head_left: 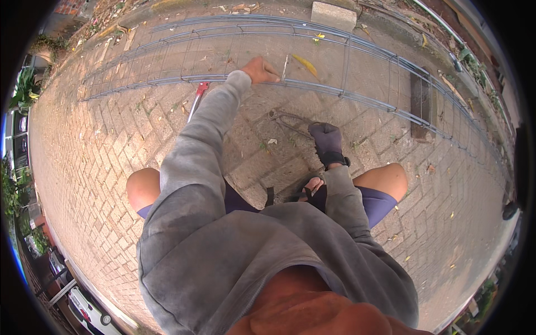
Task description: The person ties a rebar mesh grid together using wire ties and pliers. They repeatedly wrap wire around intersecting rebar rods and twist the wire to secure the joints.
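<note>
A long rebar cage (341, 92) of steel bars and thin wire stirrups lies across the paving in front of me. My left hand (261, 71), bare, is closed at the cage's near bars, its fingertips beside a pale stirrup (286, 67). Whatever those fingers pinch is too small to make out. In a dark glove, my right hand (325, 137) is closed around the handles of rusty pincers (293, 120). Their round head points left, low over the paving and apart from the cage. Partly behind my left forearm lies a tool with a red end and silver shaft (201, 89).
Under the cage's right part lies a dark block (421, 106); a pale concrete block (333, 17) stands beyond its far side. A yellow leaf (305, 65) lies inside the cage. My knees flank the work, with a sandalled foot (312, 187) near my right forearm.
</note>
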A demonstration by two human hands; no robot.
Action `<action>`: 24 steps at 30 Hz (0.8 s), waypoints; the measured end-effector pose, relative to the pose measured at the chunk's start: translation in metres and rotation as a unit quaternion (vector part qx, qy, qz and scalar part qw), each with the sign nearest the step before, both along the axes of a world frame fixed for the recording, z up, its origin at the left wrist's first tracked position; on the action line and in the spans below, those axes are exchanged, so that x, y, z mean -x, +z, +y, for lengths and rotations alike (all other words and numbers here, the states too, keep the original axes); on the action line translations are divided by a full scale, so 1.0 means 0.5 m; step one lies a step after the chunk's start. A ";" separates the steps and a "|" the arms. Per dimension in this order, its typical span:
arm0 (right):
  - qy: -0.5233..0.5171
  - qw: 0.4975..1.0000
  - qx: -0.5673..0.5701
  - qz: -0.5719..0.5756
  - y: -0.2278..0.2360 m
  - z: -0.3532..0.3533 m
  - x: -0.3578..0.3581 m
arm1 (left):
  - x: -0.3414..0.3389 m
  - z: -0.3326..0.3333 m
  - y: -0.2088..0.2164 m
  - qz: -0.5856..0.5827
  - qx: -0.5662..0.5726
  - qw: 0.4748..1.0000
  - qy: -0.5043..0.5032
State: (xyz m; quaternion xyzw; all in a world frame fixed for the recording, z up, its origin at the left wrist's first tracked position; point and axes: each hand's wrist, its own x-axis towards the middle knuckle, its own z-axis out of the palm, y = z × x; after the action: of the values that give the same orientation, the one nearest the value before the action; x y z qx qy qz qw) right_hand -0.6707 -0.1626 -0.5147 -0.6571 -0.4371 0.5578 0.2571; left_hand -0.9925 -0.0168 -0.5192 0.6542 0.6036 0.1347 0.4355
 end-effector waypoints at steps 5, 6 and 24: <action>-0.096 0.994 0.044 0.022 0.034 -0.050 0.021 | -0.012 0.003 -0.025 -0.070 0.023 0.997 0.034; -0.111 0.994 0.009 0.002 0.035 -0.065 0.042 | -0.015 0.000 -0.031 -0.073 0.001 0.996 0.041; 0.067 0.901 -0.207 -0.376 0.486 0.024 0.163 | -0.014 0.060 -0.062 -0.116 0.042 0.988 -0.090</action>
State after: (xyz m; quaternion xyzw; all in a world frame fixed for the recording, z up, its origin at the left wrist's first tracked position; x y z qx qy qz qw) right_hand -0.7520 -0.1507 -0.2719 -0.7189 -0.6500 0.1818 0.1660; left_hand -0.9853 0.0131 -0.5500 0.6666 0.4930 0.1445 0.5400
